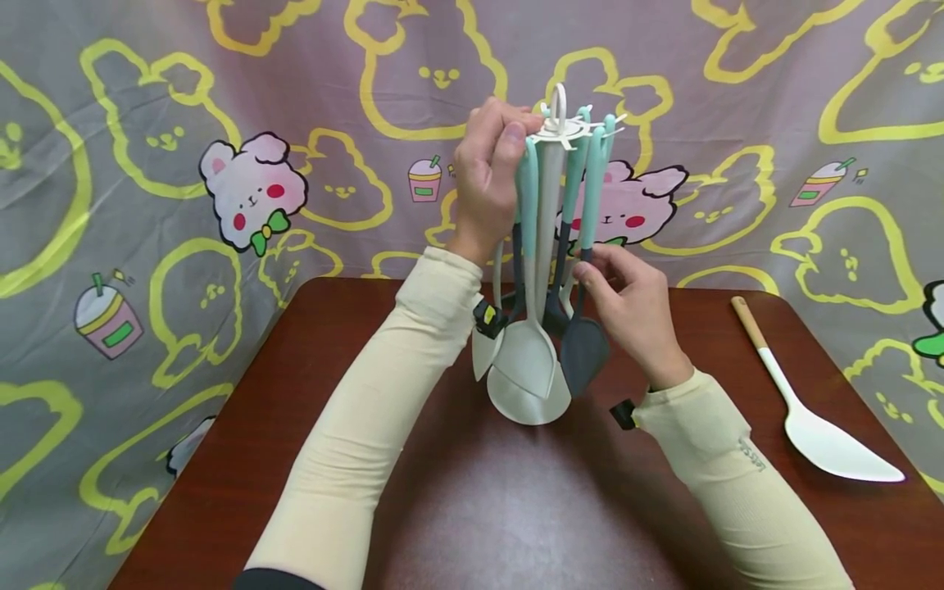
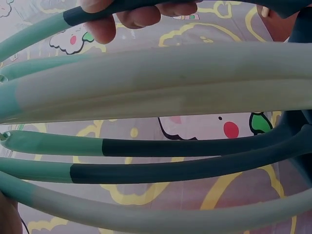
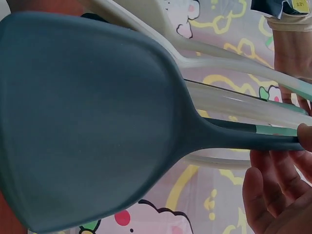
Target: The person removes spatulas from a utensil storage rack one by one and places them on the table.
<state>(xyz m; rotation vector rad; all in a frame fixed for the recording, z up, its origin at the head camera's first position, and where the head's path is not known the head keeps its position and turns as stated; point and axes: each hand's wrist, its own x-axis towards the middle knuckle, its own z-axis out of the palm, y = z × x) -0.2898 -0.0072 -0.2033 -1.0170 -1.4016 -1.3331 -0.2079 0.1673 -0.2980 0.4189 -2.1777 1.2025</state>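
My curled left hand (image 1: 490, 156) grips the utensil rack (image 1: 547, 221) at its top; my right hand (image 1: 633, 301) pinches the dark turner (image 1: 585, 356), which hangs on the rack's right side. A sideways pull can knock it against the neighbouring pale turner (image 1: 527, 360), or tip the rack on its round base (image 1: 529, 411) if my left grip slackens.

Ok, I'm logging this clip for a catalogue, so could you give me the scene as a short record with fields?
Left hand: grips the utensil rack near its top
Right hand: pinches the dark spatula by its shaft
Dark spatula: upright, blade down, handle's upper end at the rack's hooks
Also on rack: pale spatula, other utensils partly hidden
Loose item: white turner with wooden handle, right of the rack
Surface: brown table
Backdrop: cartoon-print cloth
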